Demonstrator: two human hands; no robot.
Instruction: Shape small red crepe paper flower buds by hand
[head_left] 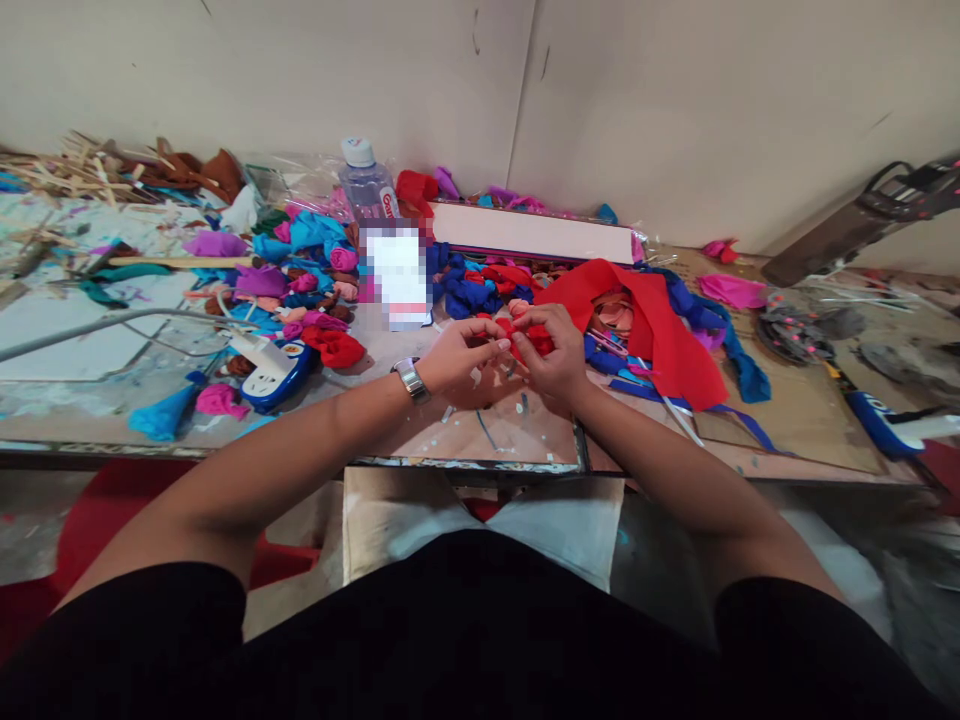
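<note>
Over the front of the table, my left hand (466, 355) and my right hand (559, 355) meet with bent, closed fingers. Between them is a small piece of red crepe paper (537, 340), gathered and partly covered by the fingers. My left wrist wears a metal watch (411, 380). Just right of my right hand, a long red crepe strip (675, 340) drapes over peach crepe pieces (613, 312). Dark blue crumpled crepe (466, 290) lies behind my hands, among more red and brown bits.
Rolled crepe flowers in several colours crowd the left. A blue-and-white power strip (277, 378) with a grey cable lies there. Behind stand a clear bottle (367, 185) and a bright, blurred phone-like screen (397, 275). A dark tube-like object (832, 235) leans at right; thin sticks (90, 175) heap at far left.
</note>
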